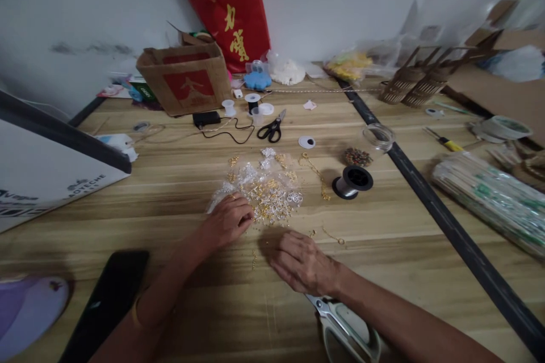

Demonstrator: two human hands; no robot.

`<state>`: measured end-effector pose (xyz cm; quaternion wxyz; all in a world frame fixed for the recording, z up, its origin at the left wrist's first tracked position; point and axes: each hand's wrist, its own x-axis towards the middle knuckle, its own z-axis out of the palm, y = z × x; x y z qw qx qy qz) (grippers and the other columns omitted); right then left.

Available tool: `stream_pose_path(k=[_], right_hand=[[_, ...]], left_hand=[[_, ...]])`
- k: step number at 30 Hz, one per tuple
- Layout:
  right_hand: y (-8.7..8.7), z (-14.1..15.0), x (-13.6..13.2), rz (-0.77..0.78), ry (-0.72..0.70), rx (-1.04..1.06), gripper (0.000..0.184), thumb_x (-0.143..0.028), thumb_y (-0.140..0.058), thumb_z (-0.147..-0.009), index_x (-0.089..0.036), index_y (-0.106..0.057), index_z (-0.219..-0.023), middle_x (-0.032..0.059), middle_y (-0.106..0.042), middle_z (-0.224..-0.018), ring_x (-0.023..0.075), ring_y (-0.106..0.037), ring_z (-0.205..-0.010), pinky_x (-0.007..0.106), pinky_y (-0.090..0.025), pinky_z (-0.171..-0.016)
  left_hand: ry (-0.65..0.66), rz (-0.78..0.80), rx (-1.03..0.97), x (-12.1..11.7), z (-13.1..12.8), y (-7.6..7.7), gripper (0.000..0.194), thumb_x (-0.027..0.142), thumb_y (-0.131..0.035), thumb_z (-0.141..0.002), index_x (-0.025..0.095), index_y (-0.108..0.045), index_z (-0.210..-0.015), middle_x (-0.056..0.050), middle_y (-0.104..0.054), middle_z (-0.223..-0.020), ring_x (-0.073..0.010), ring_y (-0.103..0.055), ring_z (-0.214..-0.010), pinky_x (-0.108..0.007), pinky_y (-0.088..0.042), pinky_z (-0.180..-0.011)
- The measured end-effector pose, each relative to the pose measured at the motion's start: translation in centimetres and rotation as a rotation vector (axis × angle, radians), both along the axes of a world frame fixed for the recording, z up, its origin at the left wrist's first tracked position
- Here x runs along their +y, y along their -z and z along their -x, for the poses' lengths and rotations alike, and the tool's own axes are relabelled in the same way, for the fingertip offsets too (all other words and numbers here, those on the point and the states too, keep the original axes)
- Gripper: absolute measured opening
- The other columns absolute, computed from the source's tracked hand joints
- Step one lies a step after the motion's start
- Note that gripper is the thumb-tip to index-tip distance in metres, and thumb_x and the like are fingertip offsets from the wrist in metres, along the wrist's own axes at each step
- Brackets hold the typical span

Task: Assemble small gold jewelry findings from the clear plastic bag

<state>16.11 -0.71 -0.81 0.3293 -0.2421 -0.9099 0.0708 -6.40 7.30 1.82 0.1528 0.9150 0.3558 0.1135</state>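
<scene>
grips unclear: curled left hand [232, 217] by glittery metallic bits [273, 203], right hand [301, 261] over grained wooden table [217, 300]

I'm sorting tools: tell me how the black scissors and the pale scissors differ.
The black scissors have black handles; the pale scissors have whitish ones. The black scissors lie farther off, clear of both hands; the pale scissors lie nearer, partly hidden by the right hand. Both rest on the table.

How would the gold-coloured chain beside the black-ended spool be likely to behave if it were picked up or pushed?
The gold-coloured chain would probably hang floppy, as it lies in a loose bend. Being so thin, it is likely light. Lying flat, it seems unlikely to roll if pushed.
</scene>
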Motion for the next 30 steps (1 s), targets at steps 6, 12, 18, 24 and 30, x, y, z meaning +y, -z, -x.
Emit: stream_pose_path(k=[6,12,18,24,30], right_hand=[[-0.02,0.00,0.06,-0.006,-0.001,0.012,0.012,-0.014,-0.050,-0.090,-0.014,-0.058,-0.081,0.0033,-0.054,-0.071,0.0155,-0.049,-0.067,0.030,-0.044,-0.064],[-0.45,0.05,0.00,-0.013,0.005,0.021,0.015,-0.013,-0.051,-0.090,-0.013,-0.058,-0.077,0.0035,-0.054,-0.069,0.0151,-0.048,-0.066,0.030,-0.044,-0.064],[-0.66,0.07,0.07,-0.012,-0.003,0.023,0.014,-0.012,-0.051,-0.090,-0.013,-0.058,-0.077,0.0036,-0.054,-0.069,0.0152,-0.048,-0.066,0.030,-0.044,-0.062],[-0.76,0.08,0.10,-0.030,-0.004,0.021,0.015,-0.012,-0.049,-0.091,-0.013,-0.058,-0.078,0.0040,-0.054,-0.070,0.0154,-0.048,-0.067,0.030,-0.045,-0.064],[-0.37,0.08,0.07,-0.008,-0.003,0.020,0.016,-0.012,-0.052,-0.089,-0.013,-0.057,-0.074,0.0030,-0.053,-0.069,0.0152,-0.046,-0.066,0.030,-0.044,-0.063]], left_hand=[[-0.039,-0.022,-0.091,0.30,0.13,-0.07,0.013,0.013,-0.052,-0.084,0.018,-0.057,-0.072,-0.002,-0.059,-0.073,-0.0178,-0.051,-0.079,-0.032,-0.042,-0.079],[-0.042,-0.041,-0.118,0.39,0.17,-0.01,0.012,0.010,-0.051,-0.080,0.018,-0.054,-0.072,-0.001,-0.059,-0.070,-0.0169,-0.051,-0.075,-0.030,-0.041,-0.077],[-0.093,-0.052,-0.109,0.09,-0.15,0.17,0.014,0.005,-0.052,-0.072,0.018,-0.052,-0.073,-0.001,-0.059,-0.072,-0.0177,-0.052,-0.078,-0.029,-0.041,-0.074],[-0.100,-0.039,-0.105,-0.06,-0.46,0.55,0.018,0.002,-0.048,-0.066,0.019,-0.049,-0.071,0.001,-0.054,-0.066,-0.0165,-0.049,-0.072,-0.027,-0.039,-0.071],[-0.119,-0.036,-0.091,-0.18,-0.69,0.54,0.019,0.000,-0.045,-0.064,0.019,-0.044,-0.067,0.001,-0.049,-0.064,-0.0158,-0.046,-0.070,-0.026,-0.036,-0.067]])
